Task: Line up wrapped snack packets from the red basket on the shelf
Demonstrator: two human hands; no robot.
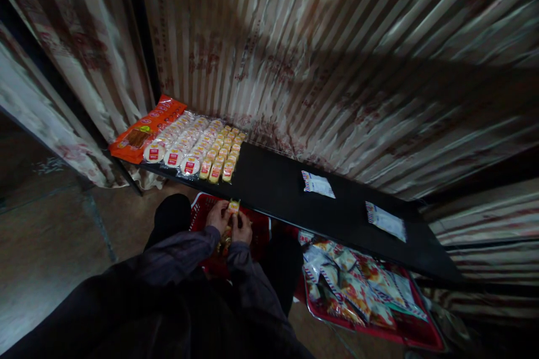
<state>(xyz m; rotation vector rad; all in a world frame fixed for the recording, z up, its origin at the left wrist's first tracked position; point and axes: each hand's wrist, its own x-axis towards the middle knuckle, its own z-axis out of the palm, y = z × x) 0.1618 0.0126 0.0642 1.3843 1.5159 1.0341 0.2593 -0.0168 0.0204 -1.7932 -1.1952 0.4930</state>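
Between the fingertips of both hands is a small yellow wrapped snack (233,207). My left hand (218,217) grips its left side, and my right hand (242,230) closes on it from the right and below. Both hands are over a red basket (261,230) between my knees, just in front of the shelf edge. More wrapped snacks (225,242) show dimly inside it, partly hidden by my hands and sleeves. On the black shelf (269,179), rows of matching yellow wrapped snacks (217,165) stand lined up just beyond my hands.
Left of the yellow rows are round white packaged snacks (172,156) and an orange bag (141,134). Two white packets (319,184) lie farther right on the shelf. A second red basket (412,334) holds several snack bags (353,286). Striped wrapping (295,56) hangs behind, beside a dark post (143,28).
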